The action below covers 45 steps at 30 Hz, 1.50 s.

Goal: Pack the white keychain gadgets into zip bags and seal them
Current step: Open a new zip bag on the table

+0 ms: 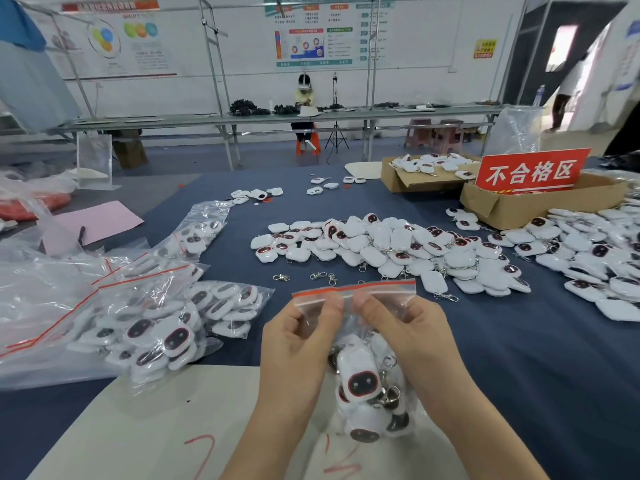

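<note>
Clear, thin plastic in the bag (353, 288), glossy and crinkled, with a red plastic strip along the mouth. Smooth, glossy white plastic on the gadgets (358, 379) inside, each with a dark, shiny face ringed in red. Same finish across the loose pile (398, 244). Bright, polished metal for the clasps (281, 277). Matt, dark-blue cloth over the desk (519, 341). Matt, off-white board (156, 427) at the near edge, streaked with red ink. Plain brown cardboard for the boxes (519, 206), dull and rough at the torn flaps. Matt pink paper (100, 220) at left. More glossy, wrinkled clear plastic in the filled bags (166, 327). Smooth red sign (530, 169) with white print.
</note>
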Motion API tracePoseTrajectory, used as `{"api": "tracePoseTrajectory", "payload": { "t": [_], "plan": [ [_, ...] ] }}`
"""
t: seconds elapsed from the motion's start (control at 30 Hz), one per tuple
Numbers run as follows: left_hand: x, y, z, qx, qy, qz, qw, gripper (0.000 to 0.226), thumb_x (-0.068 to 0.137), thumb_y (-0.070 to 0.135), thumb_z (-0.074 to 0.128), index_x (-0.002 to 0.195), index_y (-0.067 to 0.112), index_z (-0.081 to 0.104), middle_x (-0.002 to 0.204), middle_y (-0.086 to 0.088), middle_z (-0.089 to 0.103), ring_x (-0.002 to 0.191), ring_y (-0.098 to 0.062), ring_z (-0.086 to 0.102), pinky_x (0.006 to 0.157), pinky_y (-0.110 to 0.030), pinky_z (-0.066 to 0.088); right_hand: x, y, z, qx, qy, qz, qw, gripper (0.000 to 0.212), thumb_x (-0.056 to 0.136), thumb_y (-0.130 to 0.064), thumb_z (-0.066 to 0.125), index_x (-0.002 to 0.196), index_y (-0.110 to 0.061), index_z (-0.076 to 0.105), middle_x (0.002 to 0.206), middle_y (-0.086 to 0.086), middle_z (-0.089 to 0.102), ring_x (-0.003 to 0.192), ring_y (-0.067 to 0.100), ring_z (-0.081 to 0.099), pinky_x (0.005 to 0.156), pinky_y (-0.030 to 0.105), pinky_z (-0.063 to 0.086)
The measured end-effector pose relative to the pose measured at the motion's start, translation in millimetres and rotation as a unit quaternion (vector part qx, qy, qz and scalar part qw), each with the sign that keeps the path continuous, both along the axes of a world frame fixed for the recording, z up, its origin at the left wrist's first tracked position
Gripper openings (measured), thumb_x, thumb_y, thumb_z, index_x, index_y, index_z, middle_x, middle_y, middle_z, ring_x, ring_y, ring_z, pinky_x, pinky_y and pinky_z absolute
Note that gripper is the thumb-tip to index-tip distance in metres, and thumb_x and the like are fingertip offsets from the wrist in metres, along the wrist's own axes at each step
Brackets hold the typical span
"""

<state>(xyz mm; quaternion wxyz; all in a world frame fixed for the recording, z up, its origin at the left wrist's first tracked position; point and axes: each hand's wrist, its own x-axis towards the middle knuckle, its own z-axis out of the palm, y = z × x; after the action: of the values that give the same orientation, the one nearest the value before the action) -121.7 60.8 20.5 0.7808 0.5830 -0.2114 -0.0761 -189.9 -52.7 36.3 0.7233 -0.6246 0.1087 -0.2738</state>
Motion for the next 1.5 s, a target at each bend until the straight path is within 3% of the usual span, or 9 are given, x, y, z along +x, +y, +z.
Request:
{"api": "tracePoseTrajectory", "payload": {
  "t": [0.2, 0.43, 0.7, 0.83, 0.97, 1.13, 1.5],
  "plan": [
    [-1, 2, 0, 0.017, -0.006, -0.026, 1.000, 0.025, 0.078, 0.047, 0.070, 0.085, 0.024, 0.080, 0.075, 0.004, 0.076, 0.064, -0.005, 0.068, 0.052, -0.014, 0.048, 0, 1, -2, -0.006, 0.001, 0.002, 1.000, 0.011, 0.086, -0.023, 0.072, 0.083, -0.015, 0.080, 0.081, 0.007, 0.078, 0.073, 0.019, 0.076, 0.059, 0.019, 0.055],
    [0, 2, 0, 0.017, 0.002, -0.019, 1.000, 0.022, 0.084, 0.040, 0.069, 0.091, 0.022, 0.081, 0.088, -0.003, 0.079, 0.079, -0.013, 0.076, 0.064, -0.017, 0.054, -1, -1, -7, -0.009, -0.012, 0.001, 1.000, 0.017, 0.080, -0.034, 0.071, 0.083, -0.019, 0.078, 0.082, 0.006, 0.078, 0.074, 0.015, 0.076, 0.059, 0.017, 0.054],
    [-1, 0, 0, 0.019, 0.017, -0.028, 0.999, 0.027, 0.084, 0.044, 0.070, 0.093, 0.021, 0.081, 0.089, -0.005, 0.079, 0.079, -0.015, 0.076, 0.061, -0.018, 0.054, -2, -7, -11, -0.022, -0.015, -0.006, 1.000, 0.022, 0.080, -0.042, 0.072, 0.086, -0.022, 0.079, 0.081, 0.005, 0.078, 0.069, 0.012, 0.074, 0.060, 0.016, 0.054],
    [3, 0, -4, 0.033, 0.021, -0.015, 0.999, 0.034, 0.083, 0.045, 0.071, 0.091, 0.013, 0.079, 0.086, -0.010, 0.078, 0.076, -0.020, 0.072, 0.066, -0.026, 0.057, 0, -9, -17, 0.006, -0.011, -0.011, 1.000, 0.028, 0.091, -0.045, 0.066, 0.094, -0.020, 0.078, 0.092, 0.008, 0.079, 0.083, 0.022, 0.077, 0.069, 0.027, 0.060],
    [3, 0, -4, 0.028, 0.024, -0.005, 0.999, 0.026, 0.079, 0.045, 0.071, 0.071, 0.020, 0.075, 0.061, 0.005, 0.064, 0.056, -0.009, 0.056, 0.052, -0.018, 0.046, 4, -10, -21, 0.051, -0.008, -0.034, 0.998, 0.039, 0.085, -0.055, 0.069, 0.092, -0.018, 0.076, 0.096, 0.013, 0.078, 0.088, 0.028, 0.076, 0.074, 0.038, 0.061],
    [3, 0, -4, 0.016, 0.017, -0.004, 1.000, 0.025, 0.076, 0.045, 0.071, 0.073, 0.021, 0.077, 0.063, 0.006, 0.068, 0.058, -0.005, 0.060, 0.056, -0.016, 0.049, 6, -11, -23, 0.049, -0.019, -0.063, 0.997, 0.033, 0.085, -0.052, 0.071, 0.091, -0.020, 0.077, 0.098, 0.010, 0.078, 0.094, 0.026, 0.076, 0.082, 0.043, 0.061],
    [5, 0, -8, 0.034, 0.020, 0.016, 0.999, 0.037, 0.074, 0.053, 0.073, 0.077, 0.016, 0.076, 0.065, 0.004, 0.065, 0.062, -0.009, 0.057, 0.062, -0.023, 0.050, 3, -9, -20, 0.021, -0.010, -0.057, 0.998, 0.025, 0.089, -0.046, 0.067, 0.091, -0.023, 0.078, 0.094, 0.005, 0.079, 0.087, 0.019, 0.077, 0.071, 0.025, 0.060]
  ]
}}
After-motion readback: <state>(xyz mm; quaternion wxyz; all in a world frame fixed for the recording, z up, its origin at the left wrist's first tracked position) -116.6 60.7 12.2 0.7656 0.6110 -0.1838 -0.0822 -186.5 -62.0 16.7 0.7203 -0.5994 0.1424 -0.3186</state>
